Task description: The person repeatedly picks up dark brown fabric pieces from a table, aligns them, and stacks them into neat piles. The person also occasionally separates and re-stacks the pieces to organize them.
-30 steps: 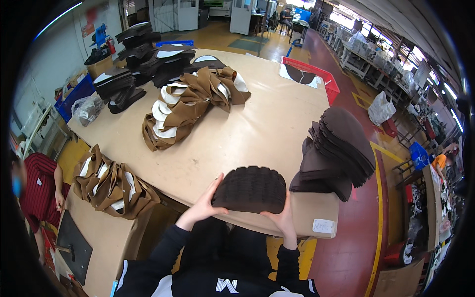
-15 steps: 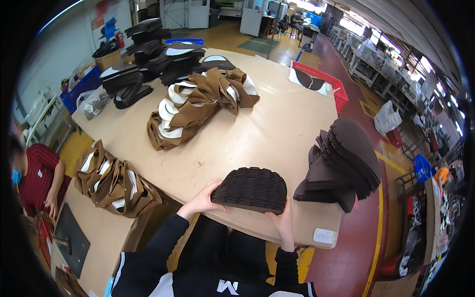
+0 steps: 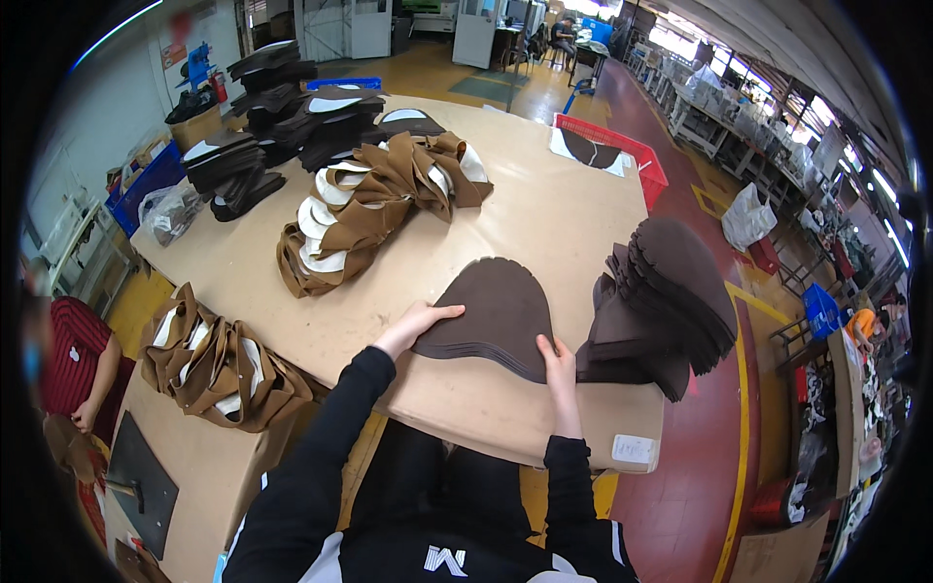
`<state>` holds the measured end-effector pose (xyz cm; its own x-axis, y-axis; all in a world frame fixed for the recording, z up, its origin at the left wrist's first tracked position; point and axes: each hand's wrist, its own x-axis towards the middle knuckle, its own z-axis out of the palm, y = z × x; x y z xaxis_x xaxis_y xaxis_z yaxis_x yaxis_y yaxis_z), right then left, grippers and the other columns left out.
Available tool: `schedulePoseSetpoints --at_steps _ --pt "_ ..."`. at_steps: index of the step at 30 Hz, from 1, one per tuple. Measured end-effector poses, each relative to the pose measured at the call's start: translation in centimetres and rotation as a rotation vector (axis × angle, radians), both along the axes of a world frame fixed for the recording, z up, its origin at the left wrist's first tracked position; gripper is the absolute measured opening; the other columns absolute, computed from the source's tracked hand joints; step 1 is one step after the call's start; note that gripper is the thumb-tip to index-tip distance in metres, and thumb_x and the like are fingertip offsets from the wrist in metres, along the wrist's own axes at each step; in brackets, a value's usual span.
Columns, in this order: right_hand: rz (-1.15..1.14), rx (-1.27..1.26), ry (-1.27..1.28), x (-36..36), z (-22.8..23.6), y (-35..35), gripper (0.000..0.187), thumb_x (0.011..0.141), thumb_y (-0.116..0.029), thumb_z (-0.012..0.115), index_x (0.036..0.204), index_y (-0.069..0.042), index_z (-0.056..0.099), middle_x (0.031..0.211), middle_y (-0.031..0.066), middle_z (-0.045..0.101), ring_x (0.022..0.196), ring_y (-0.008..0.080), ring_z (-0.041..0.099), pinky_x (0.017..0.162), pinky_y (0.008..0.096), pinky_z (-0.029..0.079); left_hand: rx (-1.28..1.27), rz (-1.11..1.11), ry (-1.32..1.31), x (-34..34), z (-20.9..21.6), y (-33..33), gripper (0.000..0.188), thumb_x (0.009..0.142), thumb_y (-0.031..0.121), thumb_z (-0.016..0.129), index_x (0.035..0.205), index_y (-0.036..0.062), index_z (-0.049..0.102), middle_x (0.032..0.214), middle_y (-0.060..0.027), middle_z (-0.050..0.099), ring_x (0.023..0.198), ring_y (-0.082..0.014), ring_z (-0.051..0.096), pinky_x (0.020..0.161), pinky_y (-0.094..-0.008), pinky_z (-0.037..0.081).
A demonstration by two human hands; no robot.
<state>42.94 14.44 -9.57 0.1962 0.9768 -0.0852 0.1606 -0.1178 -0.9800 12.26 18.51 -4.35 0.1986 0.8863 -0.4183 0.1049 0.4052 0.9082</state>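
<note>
A stack of dark brown cut pieces (image 3: 492,313), rounded at the far side and wavy along the near edge, lies broad face up at the near edge of the table. My left hand (image 3: 420,326) grips its left side, thumb on top. On the right side my right hand (image 3: 559,374) holds the edge, with fingers partly hidden. Just right of that hand sits a larger fanned pile of the same dark brown pieces (image 3: 671,301). Farther back, tan-brown pieces with white parts (image 3: 374,209) lie in a long overlapping row.
Dark stacks (image 3: 238,170) stand at the back left of the tan table (image 3: 544,223). A red crate (image 3: 641,165) sits at its far right. Another bundle of brown pieces (image 3: 219,364) and a hammer (image 3: 131,491) lie on the left table, near a person in red (image 3: 78,355).
The stack in my hands has tipped from standing with its layered edges facing me to lying with its broad face up. Both hands have turned with it. The view has shifted slightly.
</note>
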Motion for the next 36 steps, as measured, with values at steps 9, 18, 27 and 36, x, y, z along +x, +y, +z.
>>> schedulePoseSetpoints --at_steps 9,18,27,36 --pt "-0.028 0.057 0.262 -0.9 2.0 -3.0 0.055 0.101 -0.032 0.065 0.142 0.004 0.055 0.138 0.0145 0.061 0.131 0.0181 0.053 0.113 0.0297 0.035 0.042 0.015 0.127 -0.5 0.1 -0.8 0.083 0.081 0.055 0.081 0.130 -0.0100 0.062 0.120 -0.0216 0.069 0.103 -0.0260 0.071 0.090 -0.0320 0.055" --pt "-0.010 0.135 0.328 -1.0 2.0 -3.6 0.057 0.097 -0.016 0.070 0.146 0.003 0.048 0.129 0.0180 0.065 0.115 0.0186 0.063 0.103 0.0267 0.044 0.773 -0.056 0.576 -1.1 -1.0 -7.7 0.123 0.069 0.020 0.092 0.163 0.0073 0.014 0.140 -0.0251 0.053 0.132 -0.0393 0.051 0.111 -0.0435 0.041" --pt "0.081 0.375 -0.539 -1.7 3.1 -6.9 0.094 0.070 -0.005 0.086 0.153 -0.011 0.041 0.155 0.0234 0.038 0.144 0.0435 0.036 0.117 0.0469 0.036 0.606 0.025 0.677 -1.0 -0.9 -8.2 0.117 0.069 0.020 0.090 0.163 0.0098 0.021 0.123 -0.0240 0.064 0.125 -0.0402 0.056 0.110 -0.0481 0.039" --pt "-0.099 0.504 -0.866 -2.9 4.6 -5.9 0.072 0.081 0.002 0.075 0.147 -0.011 0.049 0.151 0.0216 0.045 0.147 0.0419 0.035 0.120 0.0505 0.032 0.957 0.126 1.041 1.9 -1.6 -4.1 0.104 0.070 0.026 0.089 0.157 0.0107 0.034 0.141 -0.0140 0.052 0.138 -0.0328 0.044 0.119 -0.0566 0.028"
